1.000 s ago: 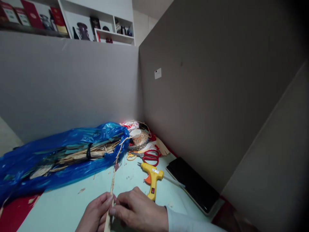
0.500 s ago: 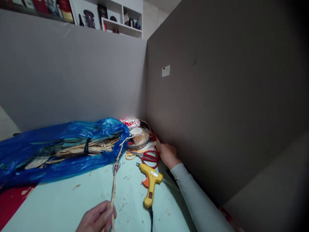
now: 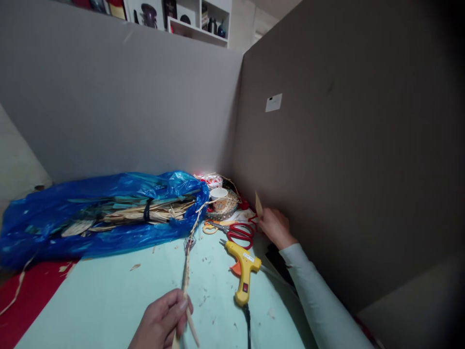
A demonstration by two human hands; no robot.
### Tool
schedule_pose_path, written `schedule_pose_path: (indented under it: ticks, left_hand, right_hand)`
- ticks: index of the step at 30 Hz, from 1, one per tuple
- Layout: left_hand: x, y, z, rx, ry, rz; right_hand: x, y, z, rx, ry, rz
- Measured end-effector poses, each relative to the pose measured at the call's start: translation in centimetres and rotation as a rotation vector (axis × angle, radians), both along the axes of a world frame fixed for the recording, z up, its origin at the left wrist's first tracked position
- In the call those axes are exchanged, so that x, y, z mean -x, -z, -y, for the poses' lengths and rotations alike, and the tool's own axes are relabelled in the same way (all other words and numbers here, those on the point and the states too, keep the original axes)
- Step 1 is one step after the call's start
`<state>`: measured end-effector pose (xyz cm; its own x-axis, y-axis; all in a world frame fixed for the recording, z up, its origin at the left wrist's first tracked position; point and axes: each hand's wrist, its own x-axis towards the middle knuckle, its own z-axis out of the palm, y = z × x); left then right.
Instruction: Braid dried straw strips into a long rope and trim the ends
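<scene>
With the twisted fibre cord (image 3: 186,274) in the left hand (image 3: 163,317), a firm pinch was called for at the point where the twist gave way to loose ends, since the turns could easily have been undone by a slack hold. A light, steady tension was judged best, so that the cord was kept straight without its far end being dragged against the paper cup (image 3: 219,199). The pale flat strip (image 3: 258,204) was best gripped close to its lower end and carried clear of the red-handled scissors (image 3: 242,236) and the tip of the yellow glue gun (image 3: 244,271), where a thin, dry edge could have been snagged or split. The cord was pinched between the thumb and fingers of the left hand; its twisted length was stretched away above them toward the mouth of the blue plastic bag (image 3: 105,249), and the loose ends were left hanging below the fingers, over the near part of the counter (image 3: 116,310). Whether the far end was fastened to anything could not be told. By the right hand (image 3: 278,229), near the grey partition (image 3: 327,160), the strip was held with its point tilted up above the closed fingers; its lower part was hidden by them. The strip and the cord were well apart, with the glue gun and scissors lying between the two hands.
</scene>
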<state>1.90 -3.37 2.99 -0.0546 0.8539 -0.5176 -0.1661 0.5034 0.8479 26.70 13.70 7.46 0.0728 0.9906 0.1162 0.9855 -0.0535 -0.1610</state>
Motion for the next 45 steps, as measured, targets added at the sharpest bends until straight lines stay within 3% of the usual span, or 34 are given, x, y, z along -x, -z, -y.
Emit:
schedule_pose_path:
  ticks: [7,12,15,20,25,29,35,40,45]
  left_hand:
    - [0.3,-0.3,0.1,-0.106,-0.048,-0.053]
    - [0.2,-0.2,0.1,-0.133,-0.055,-0.101]
    - [0.1,-0.3,0.1,-0.119,-0.046,-0.104]
    - [0.0,-0.4,0.2,-0.086,-0.049,-0.094]
    - [-0.1,-0.4,0.2,-0.083,-0.082,-0.06]
    - [-0.2,0.3,0.2,-0.124,-0.13,-0.031]
    - [-0.5,0.1,0.7,-0.104,-0.206,0.014]
    - [-0.3,-0.2,0.6,-0.111,-0.126,0.04]
    - [0.0,0.2,0.6,-0.121,-0.042,0.045]
  right_hand:
    - [2.3,-1.7,3.0,-0.202,-0.195,-0.156]
    - [2.3,-1.4,3.1,-0.305,-0.155,-0.321]
    - [1.4,-0.9,2.3,-0.281,-0.16,-0.406]
    - [1.9,-1.0,3.4,-0.054,-0.382,-0.623]
    - [5.2,-0.6,7.0,0.627,-0.69,-1.126]
    - [7.1,0.6,8.6,0.752,-0.776,-1.064]
    - [7.9,1.9,9.5,0.557,-0.836,-0.778]
    - [8.3,1.7,10.4,0.456,-0.877,-0.603]
    - [8.3,1.7,10.6,0.544,-0.969,-0.668]
